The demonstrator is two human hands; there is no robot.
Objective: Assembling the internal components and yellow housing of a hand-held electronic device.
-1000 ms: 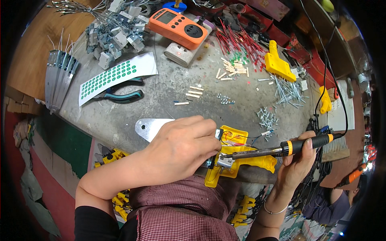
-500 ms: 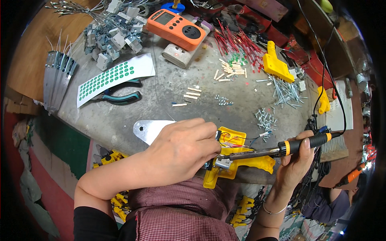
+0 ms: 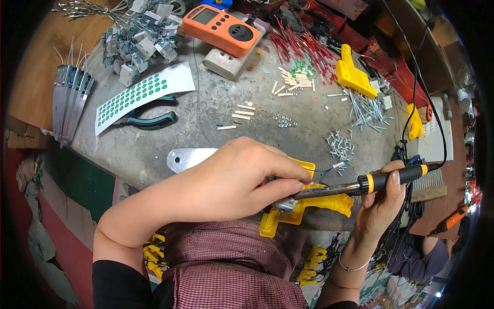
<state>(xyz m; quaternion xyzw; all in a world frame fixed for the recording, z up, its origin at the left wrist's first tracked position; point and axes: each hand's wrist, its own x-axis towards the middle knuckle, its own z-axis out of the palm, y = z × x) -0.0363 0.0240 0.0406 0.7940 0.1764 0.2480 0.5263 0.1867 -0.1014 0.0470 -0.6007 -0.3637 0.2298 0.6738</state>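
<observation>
My right hand (image 3: 383,203) grips the black and orange handle of a soldering iron (image 3: 329,191), its metal barrel pointing left over a yellow plastic housing half (image 3: 329,204). Reaching across that housing, my left hand (image 3: 254,175) has its thumb and index finger pinched together close to the iron's tip. Whatever lies between those fingertips is too small to make out; a bit of red and white shows there. Inside the housing sit a small metal part (image 3: 286,204) and thin wires. A silver metal plate (image 3: 190,158) with a hole sticks out beyond my left hand, which hides its other end.
Across the bench (image 3: 206,118) lie pliers (image 3: 152,121) under a green-dotted sheet (image 3: 149,91), an orange meter (image 3: 221,30), small screws (image 3: 339,147), longer screws (image 3: 368,110), red-wired lamps (image 3: 303,49) and another yellow housing (image 3: 355,74). The iron's cord (image 3: 437,129) rises at the right.
My left hand's fingertips have moved right, from the housing's left side to beside the iron's tip. The iron stays over the housing, and the whole view has shifted slightly.
</observation>
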